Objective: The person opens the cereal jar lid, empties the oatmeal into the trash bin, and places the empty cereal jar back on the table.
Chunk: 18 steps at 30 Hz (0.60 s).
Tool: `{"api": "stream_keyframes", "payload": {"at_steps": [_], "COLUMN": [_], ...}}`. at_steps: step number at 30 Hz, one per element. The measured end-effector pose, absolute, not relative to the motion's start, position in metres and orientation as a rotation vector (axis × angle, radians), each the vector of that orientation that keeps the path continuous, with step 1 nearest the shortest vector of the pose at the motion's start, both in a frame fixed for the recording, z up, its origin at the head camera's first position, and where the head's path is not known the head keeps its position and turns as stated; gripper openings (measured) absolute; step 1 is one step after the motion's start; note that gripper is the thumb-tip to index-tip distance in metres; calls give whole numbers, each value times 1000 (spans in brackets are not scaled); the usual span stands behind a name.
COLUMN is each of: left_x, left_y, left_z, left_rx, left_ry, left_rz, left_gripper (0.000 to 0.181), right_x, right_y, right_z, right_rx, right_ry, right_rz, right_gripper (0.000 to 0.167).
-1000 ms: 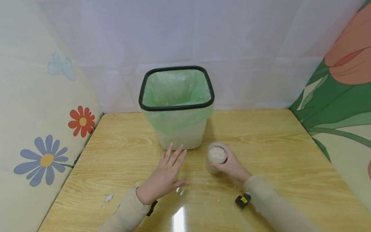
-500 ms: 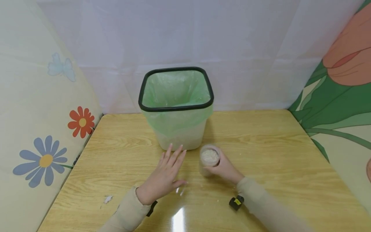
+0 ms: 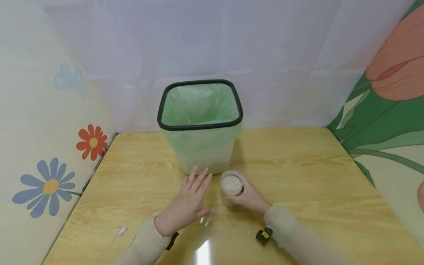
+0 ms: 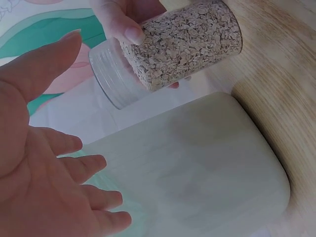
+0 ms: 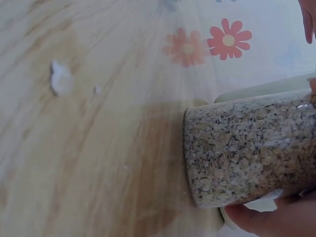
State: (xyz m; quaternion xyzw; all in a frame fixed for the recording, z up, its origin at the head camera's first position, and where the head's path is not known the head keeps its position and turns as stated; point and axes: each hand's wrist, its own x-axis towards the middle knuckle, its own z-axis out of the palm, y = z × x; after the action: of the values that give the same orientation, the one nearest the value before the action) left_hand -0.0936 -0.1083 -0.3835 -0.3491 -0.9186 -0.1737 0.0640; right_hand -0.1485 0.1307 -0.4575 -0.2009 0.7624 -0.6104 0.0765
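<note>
A clear lidless jar (image 3: 232,186) of pale flakes that look like oats (image 4: 185,44) stands upright, or nearly so, in front of the bin's right corner. My right hand (image 3: 250,197) grips it from the right near the top, thumb on the near side; part of its far fingers is hidden. In the right wrist view the jar's base (image 5: 190,158) is at or close to the tabletop; I cannot tell if it touches. My left hand (image 3: 185,204) hovers left of the jar with fingers spread and straight, holding nothing, its fingertips near the bin's foot.
A whitish bin (image 3: 205,151) with a black rim (image 3: 200,127) and a green liner bag (image 3: 202,101) stands on the wood-grain table (image 3: 291,165). A small white patch (image 3: 122,231) marks the table at left. Flowered panels flank both sides, and a white cloth (image 3: 212,40) hangs behind.
My right hand has brought the jar leftward and slightly nearer to me, toward the left hand. The left hand has stayed almost still. The head view has tilted slightly.
</note>
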Motion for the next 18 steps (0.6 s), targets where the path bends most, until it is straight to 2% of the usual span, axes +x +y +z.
{"api": "stream_keyframes", "payload": {"at_steps": [18], "left_x": [-93], "left_y": [-107], "left_z": [-385], "left_rx": [-1076], "left_ry": [-2771], "left_rz": [-511], "left_gripper": [90], "right_x": [-141], "right_y": [112], "right_z": [-458], "right_rx": [-623], "right_ry": [2232], "right_rz": [-1801], "right_gripper": [81]}}
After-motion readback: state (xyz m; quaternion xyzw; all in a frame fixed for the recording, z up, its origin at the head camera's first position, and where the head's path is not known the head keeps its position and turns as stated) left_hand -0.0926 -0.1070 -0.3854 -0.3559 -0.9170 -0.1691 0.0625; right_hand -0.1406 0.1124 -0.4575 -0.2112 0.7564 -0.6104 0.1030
